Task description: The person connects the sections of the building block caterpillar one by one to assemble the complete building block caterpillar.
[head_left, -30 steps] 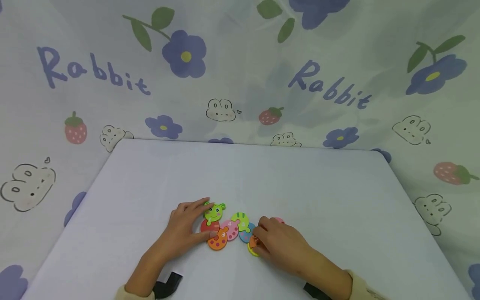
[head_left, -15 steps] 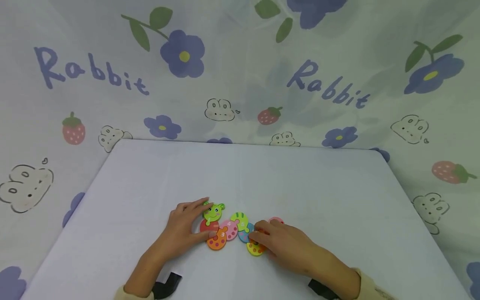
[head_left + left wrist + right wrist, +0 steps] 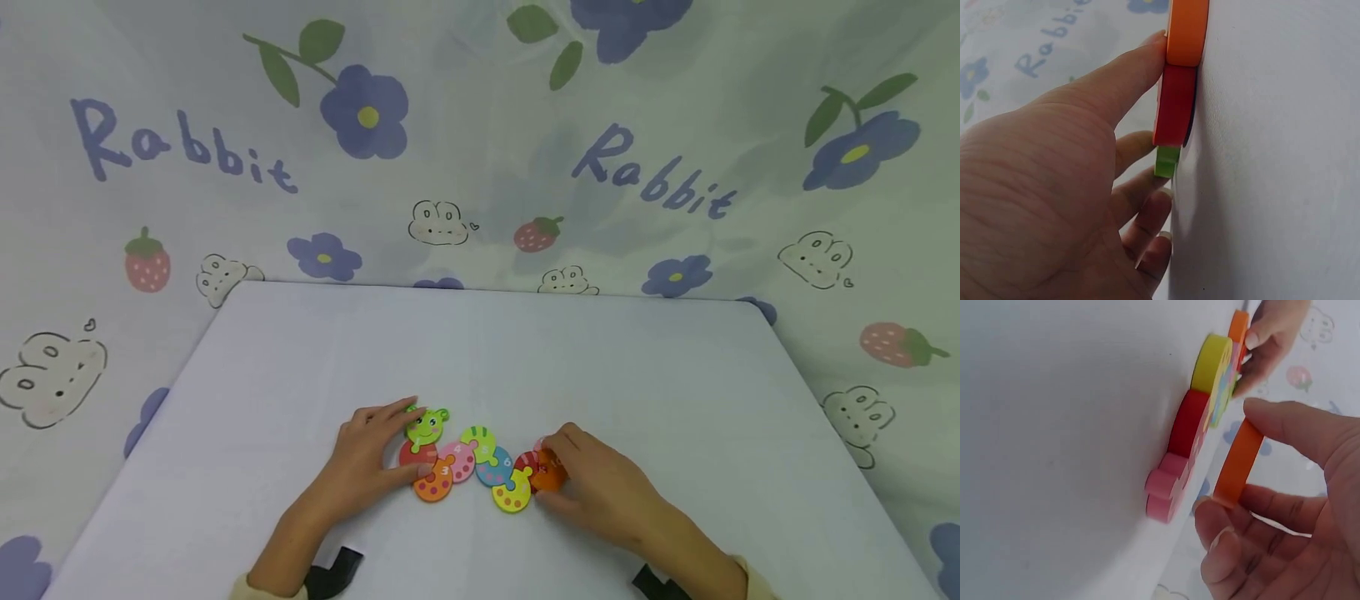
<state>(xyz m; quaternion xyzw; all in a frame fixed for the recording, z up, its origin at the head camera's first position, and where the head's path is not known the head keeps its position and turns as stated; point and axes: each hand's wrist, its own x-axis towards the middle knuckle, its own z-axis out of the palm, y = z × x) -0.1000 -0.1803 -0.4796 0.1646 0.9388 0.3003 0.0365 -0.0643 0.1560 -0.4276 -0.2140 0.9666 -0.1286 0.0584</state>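
Observation:
A caterpillar number puzzle lies on the white table. My left hand (image 3: 371, 457) rests over its left end, fingertips at the green smiling head (image 3: 426, 427) and thumb on the orange piece marked 3 (image 3: 433, 487). Under that hand shows part of a red piece (image 3: 1176, 105). Between thumb and fingers my right hand (image 3: 603, 487) pinches another orange piece (image 3: 1239, 464), raised off the table close over the right end. There, a red piece (image 3: 1190, 424) joins a pink piece (image 3: 1166, 481), which the right hand mostly hides in the head view.
Between the ends run a pink piece (image 3: 461, 461), a light green one (image 3: 477, 441), a blue one (image 3: 494, 468) and a yellow one (image 3: 512, 493). Behind the table (image 3: 480, 350) hangs a curtain (image 3: 480, 167) printed with rabbits and flowers. Black straps show at both wrists.
My right hand has moved right with the orange piece, uncovering the blue, yellow and red pieces. The left hand has stayed on the head end.

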